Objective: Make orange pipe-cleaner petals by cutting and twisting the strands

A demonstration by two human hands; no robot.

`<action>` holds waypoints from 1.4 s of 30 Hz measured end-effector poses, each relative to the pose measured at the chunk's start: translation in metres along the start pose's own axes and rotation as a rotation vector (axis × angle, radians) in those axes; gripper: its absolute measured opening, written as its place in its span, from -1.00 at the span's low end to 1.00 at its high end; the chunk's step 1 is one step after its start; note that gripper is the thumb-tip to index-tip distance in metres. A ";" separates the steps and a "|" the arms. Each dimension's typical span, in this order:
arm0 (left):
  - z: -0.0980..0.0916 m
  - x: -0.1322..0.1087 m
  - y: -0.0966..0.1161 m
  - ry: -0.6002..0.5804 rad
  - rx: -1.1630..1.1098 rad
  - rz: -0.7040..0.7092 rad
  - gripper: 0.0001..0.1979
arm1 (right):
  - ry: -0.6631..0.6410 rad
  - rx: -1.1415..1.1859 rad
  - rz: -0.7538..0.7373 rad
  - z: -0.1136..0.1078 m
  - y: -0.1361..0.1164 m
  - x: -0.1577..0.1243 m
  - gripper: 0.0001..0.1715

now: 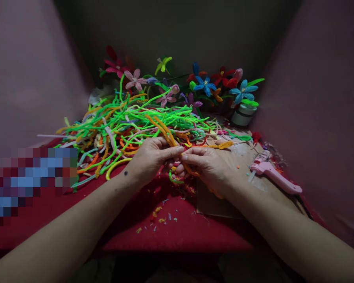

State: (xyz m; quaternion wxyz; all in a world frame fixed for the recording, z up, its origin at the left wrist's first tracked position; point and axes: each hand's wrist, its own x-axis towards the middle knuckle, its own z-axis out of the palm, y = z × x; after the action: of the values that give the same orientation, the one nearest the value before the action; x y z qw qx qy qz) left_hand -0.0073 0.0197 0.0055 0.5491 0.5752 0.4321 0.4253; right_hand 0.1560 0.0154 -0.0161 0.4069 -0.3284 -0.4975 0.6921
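Note:
Orange pipe cleaners [164,131] run between both hands at the middle of the view. My left hand [157,153] pinches them between thumb and fingers, with their upper ends sticking up and to the left. My right hand [205,163] is closed on the same orange strands just beside the left fingertips. Part of the strands hangs below the right hand, behind its fingers. An orange looped piece [224,145] shows just above the right hand; whether it joins the held strands I cannot tell. Behind the hands lies a tangled heap of green and mixed-colour pipe cleaners [141,122].
Several pipe-cleaner flowers [205,85] stand along the back. A small pale jar [243,114] is at the back right. On a cardboard sheet [218,204] to the right lies a pink glue gun [275,175]. Fuzzy scraps [157,212] dot the red cloth [177,236].

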 end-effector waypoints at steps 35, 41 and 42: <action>0.002 -0.003 -0.004 0.192 0.633 0.624 -0.88 | 0.066 0.168 0.048 -0.004 -0.007 0.007 -0.88; -0.002 -0.001 0.000 0.167 0.797 0.697 -0.86 | 0.031 0.148 0.039 -0.004 -0.007 0.006 -0.87; -0.003 -0.001 0.000 0.170 0.813 0.709 -0.86 | 0.023 0.148 0.038 -0.004 -0.007 0.006 -0.86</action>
State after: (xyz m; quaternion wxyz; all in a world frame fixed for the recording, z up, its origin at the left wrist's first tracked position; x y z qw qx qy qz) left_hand -0.0102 0.0193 0.0056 0.0686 0.8151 0.3843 0.4280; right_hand 0.1587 0.0233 -0.0106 0.4227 -0.3148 -0.4340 0.7306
